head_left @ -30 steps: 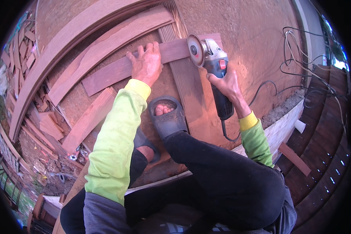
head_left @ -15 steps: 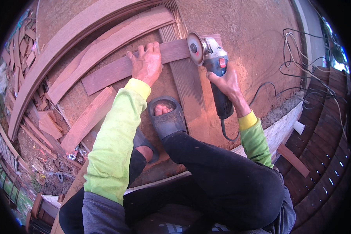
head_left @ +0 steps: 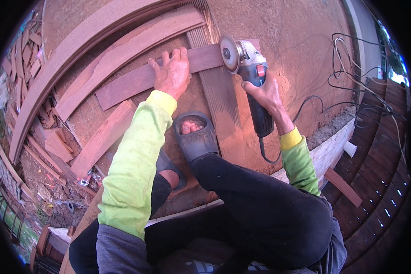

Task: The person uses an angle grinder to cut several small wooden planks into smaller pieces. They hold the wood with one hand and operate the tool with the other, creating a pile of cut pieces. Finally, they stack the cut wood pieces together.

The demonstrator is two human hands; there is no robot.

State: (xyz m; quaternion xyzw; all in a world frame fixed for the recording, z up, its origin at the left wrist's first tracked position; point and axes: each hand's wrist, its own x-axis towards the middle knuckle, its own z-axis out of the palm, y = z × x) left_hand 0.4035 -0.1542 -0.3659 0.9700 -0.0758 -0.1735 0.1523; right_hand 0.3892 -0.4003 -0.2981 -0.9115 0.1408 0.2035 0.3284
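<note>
My right hand (head_left: 267, 93) is wrapped around the body of a blue and black angle grinder (head_left: 260, 114) with a red switch. The grinder's round disc (head_left: 229, 53) stands on edge at the right part of a flat reddish-brown wooden board (head_left: 132, 83); whether it cuts into the wood I cannot tell. My left hand (head_left: 172, 74) grips the middle of that board from above, fingers over its far edge. Beneath the board's right part lies a grooved plank (head_left: 219, 98), running toward my sandalled foot (head_left: 195, 134).
Curved wooden pieces (head_left: 137, 39) lie beyond my left hand. A shorter board (head_left: 102, 139) and a heap of offcuts (head_left: 29, 59) are at the left. Tangled cables (head_left: 347, 68) and dark decking (head_left: 374, 150) with a loose wood strip (head_left: 343, 187) are at the right.
Both hands and the board have hardly moved. The disc's centre showed a red and dark mark earlier and looks grey now.
</note>
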